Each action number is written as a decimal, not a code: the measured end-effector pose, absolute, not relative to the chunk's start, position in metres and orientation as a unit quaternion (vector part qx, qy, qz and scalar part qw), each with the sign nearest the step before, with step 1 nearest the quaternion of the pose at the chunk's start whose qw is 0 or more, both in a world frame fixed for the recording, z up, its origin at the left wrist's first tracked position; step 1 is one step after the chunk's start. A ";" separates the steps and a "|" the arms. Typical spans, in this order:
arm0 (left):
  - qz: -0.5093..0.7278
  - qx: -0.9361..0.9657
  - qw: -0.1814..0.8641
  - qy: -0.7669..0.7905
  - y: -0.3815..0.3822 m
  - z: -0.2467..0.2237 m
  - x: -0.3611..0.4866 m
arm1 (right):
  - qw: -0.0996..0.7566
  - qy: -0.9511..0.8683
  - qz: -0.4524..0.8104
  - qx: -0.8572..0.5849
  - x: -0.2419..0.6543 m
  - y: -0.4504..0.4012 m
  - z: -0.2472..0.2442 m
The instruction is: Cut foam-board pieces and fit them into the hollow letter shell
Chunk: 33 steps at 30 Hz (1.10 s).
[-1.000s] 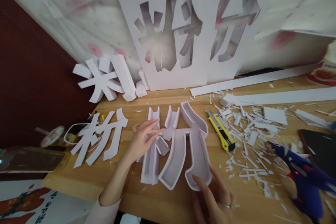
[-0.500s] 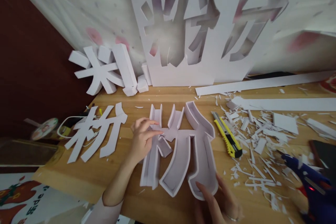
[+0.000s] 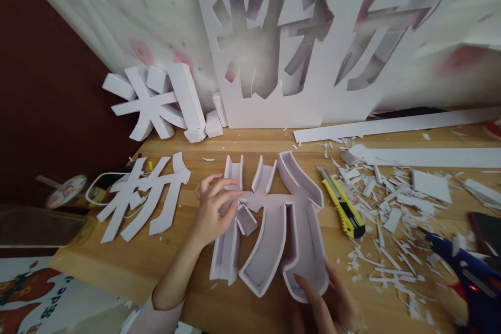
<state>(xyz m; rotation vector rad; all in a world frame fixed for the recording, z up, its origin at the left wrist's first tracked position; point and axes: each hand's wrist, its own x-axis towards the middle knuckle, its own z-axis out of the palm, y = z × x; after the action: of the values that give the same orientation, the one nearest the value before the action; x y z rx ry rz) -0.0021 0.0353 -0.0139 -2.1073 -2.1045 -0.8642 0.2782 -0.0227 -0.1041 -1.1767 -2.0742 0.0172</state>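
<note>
A white foam character with raised side walls (image 3: pixel 309 235) lies hollow side up on the wooden table. Over its left part is my left hand (image 3: pixel 215 209), fingers apart and holding nothing, the fingertips near the upper left walls. My right hand (image 3: pixel 332 302) grips the lower right end of the character, thumb inside the wall and fingers outside. A flat white cut-out character (image 3: pixel 168 193) lies to the left. To the right is a yellow utility knife (image 3: pixel 342 203) with its blade out.
White scraps (image 3: pixel 391 214) cover the right side, beside a blue glue gun (image 3: pixel 462 271) with a red light. Long white strips (image 3: pixel 430 156) lie behind. A cut-out foam board (image 3: pixel 250 112) and a finished-looking foam character (image 3: pixel 151 107) stand at the back.
The fingers of my left hand have spread, with the thumb lower and away from the index finger. The view has shifted slightly; my right hand keeps its place on the character.
</note>
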 end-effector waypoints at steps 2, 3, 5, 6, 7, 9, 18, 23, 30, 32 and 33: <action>-0.279 -0.678 0.017 -0.680 0.035 -0.013 -0.001 | 0.381 -0.807 0.017 -0.450 0.280 -0.022 -0.105; -0.279 -0.679 0.016 -0.680 0.035 -0.012 -0.001 | 0.386 -0.808 0.025 -0.445 0.280 -0.021 -0.105; -0.277 -0.680 0.014 -0.679 0.036 -0.012 0.000 | 0.384 -0.810 0.033 -0.441 0.281 -0.021 -0.105; -0.275 -0.681 0.012 -0.679 0.036 -0.012 0.000 | 0.380 -0.811 0.034 -0.443 0.281 -0.021 -0.105; -0.273 -0.682 0.010 -0.679 0.036 -0.012 0.000 | 0.377 -0.812 0.036 -0.445 0.281 -0.021 -0.105; -0.269 -0.684 0.007 -0.678 0.037 -0.012 -0.001 | 0.377 -0.809 0.035 -0.450 0.281 -0.022 -0.105; -0.268 -0.691 -0.002 -0.672 0.037 -0.011 -0.001 | 0.380 -0.807 0.037 -0.451 0.281 -0.024 -0.108; -0.290 -0.679 0.004 -0.675 0.036 -0.012 -0.004 | 0.393 -0.807 0.045 -0.438 0.281 -0.019 -0.106; -0.307 -0.665 0.009 -0.681 0.034 -0.013 -0.006 | 0.396 -0.803 0.041 -0.444 0.280 -0.021 -0.114; -0.297 -0.670 0.004 -0.681 0.034 -0.013 -0.004 | 0.400 -0.801 0.046 -0.443 0.281 -0.022 -0.116; -0.292 -0.673 0.003 -0.680 0.034 -0.013 -0.003 | 0.403 -0.800 0.049 -0.441 0.281 -0.022 -0.116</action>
<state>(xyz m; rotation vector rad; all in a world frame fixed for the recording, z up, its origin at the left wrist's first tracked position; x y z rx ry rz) -0.0029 0.0342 -0.0132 -2.1095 -2.1330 -0.9156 0.2806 -0.0219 -0.1160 -1.1148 -2.0214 0.1238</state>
